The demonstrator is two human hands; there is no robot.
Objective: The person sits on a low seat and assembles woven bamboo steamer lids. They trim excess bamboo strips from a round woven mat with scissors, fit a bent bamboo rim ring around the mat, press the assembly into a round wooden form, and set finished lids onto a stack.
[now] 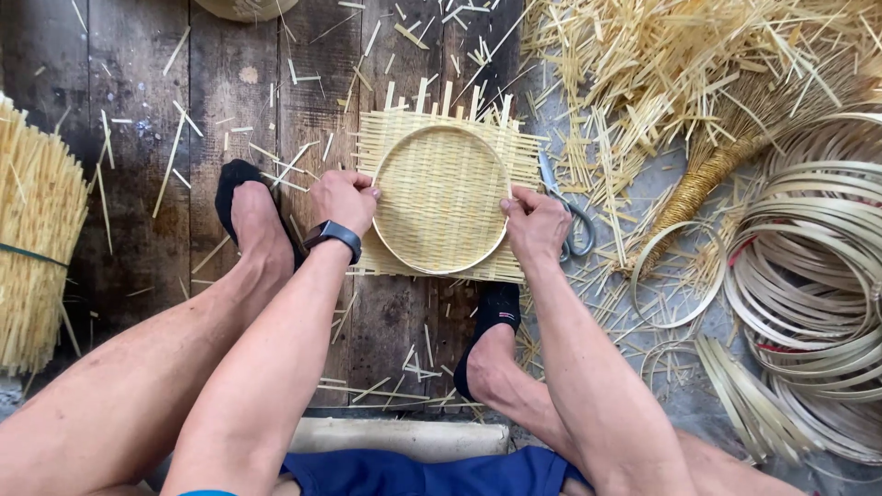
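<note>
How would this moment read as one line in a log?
left hand: grips hoop's left edge | right hand: grips right edge | round hoop: pressed on woven bamboo mat | scissors: beside right hand

Pale straw yellows on dark grey-brown wood.
Mat was pale yellow, checker-woven; hoop pressed on it the same pale tan. Floor planks were dark weathered brown, littered with light yellow splints. Bundle was golden yellow with a dark green band. Socks black, watch black, shorts blue. Rings were cream-beige, some red showing between. Scissors grey. Broom golden brown.
</note>
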